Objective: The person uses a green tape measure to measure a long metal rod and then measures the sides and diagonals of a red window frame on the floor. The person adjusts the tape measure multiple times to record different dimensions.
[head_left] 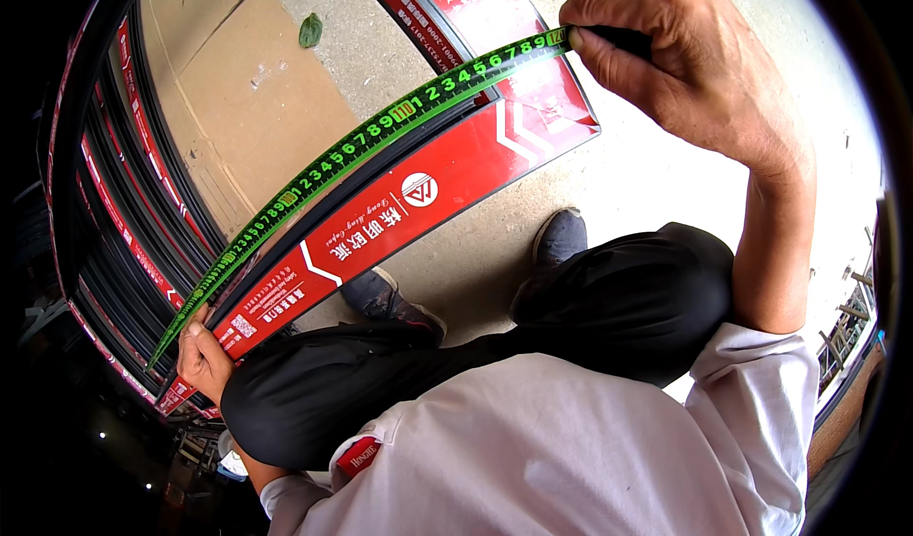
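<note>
We have our right hand raised, its thumb and forefinger clamped on a green measuring tape, which stretches from there down to our left hand and a little past it. Our left hand is curled with its thumb against the tape; we cannot tell whether it grips tightly. Between our two hands, the tape runs along the far edge of a long dark profile with red, white-printed film. Beyond our left hand we see a stack of dark profiles with red strips, and to the right of that stack a sheet of brown cardboard. A green leaf lies beyond the tape, well apart from either hand. Below our right hand, our right shoe rests on the concrete floor.
</note>
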### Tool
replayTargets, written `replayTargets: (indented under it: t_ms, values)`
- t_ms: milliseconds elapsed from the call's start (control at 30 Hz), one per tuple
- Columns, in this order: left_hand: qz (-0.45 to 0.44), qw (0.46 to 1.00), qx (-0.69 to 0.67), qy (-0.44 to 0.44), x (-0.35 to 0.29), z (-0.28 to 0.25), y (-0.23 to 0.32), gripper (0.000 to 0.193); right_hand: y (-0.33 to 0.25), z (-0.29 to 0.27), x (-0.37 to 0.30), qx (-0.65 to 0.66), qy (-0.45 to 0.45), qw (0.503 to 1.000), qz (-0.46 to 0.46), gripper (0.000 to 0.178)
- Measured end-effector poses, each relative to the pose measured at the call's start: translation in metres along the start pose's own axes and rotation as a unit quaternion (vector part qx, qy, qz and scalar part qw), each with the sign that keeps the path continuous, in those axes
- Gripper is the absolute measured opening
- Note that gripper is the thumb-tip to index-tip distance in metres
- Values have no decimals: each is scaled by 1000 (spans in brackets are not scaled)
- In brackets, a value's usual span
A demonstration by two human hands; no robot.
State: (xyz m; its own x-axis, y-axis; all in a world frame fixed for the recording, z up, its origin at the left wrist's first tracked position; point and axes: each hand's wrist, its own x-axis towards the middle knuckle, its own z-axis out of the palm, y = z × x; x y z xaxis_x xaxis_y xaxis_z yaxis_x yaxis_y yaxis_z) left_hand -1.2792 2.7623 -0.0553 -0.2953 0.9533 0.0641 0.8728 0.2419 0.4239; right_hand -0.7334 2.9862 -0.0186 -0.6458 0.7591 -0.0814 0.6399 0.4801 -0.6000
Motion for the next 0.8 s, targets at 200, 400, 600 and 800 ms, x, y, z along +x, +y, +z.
replayTargets:
  t_ms: [200,400,600,800]
  values:
    - [10,1000,18,-4,0,-2,6,34,-21,-9,2,0,21,1000,-6,9]
    - [-12,1000,19,-6,1,-2,11,34,-23,-10,2,-11,25,1000,-9,9]
    - [-14,1000,11,-6,1,0,8,34,-18,-8,1,-8,20,1000,2,9]
    - [-30,1000,1,-8,-2,-2,3,34,0,2,1,4,11,1000,7,9]
